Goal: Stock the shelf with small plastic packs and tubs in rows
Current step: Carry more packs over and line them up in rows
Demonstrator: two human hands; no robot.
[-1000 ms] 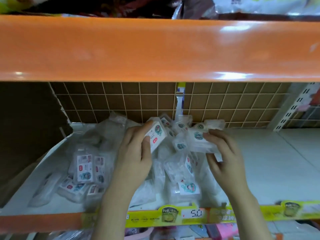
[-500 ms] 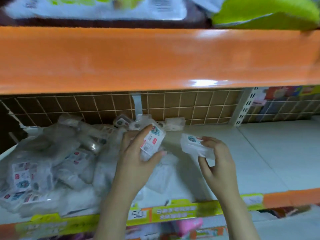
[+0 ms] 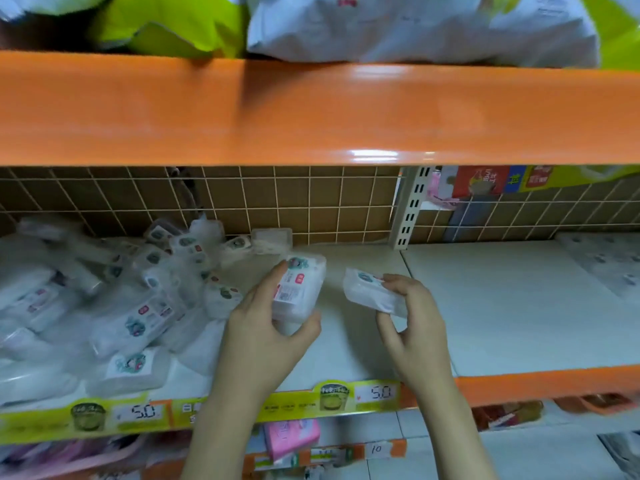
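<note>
My left hand (image 3: 266, 327) grips a small clear plastic tub (image 3: 300, 289) with a white label, held above the white shelf board (image 3: 502, 306). My right hand (image 3: 412, 317) pinches a second clear tub (image 3: 370, 294) just to the right of the first. A loose heap of the same packs and tubs (image 3: 114, 299) in clear wrap fills the left part of the shelf. Two single tubs (image 3: 272, 239) stand at the back against the wire grid.
An orange shelf front (image 3: 311, 112) hangs low overhead with bags (image 3: 415, 26) on top. A slotted upright (image 3: 410, 209) stands at the back. A yellow price strip (image 3: 360, 396) runs along the shelf's front edge. Pink packs (image 3: 291, 436) lie on the shelf below.
The view has swung right, so the heap now sits further left. Both hands have carried their tubs away from the heap toward the bare part of the shelf.
</note>
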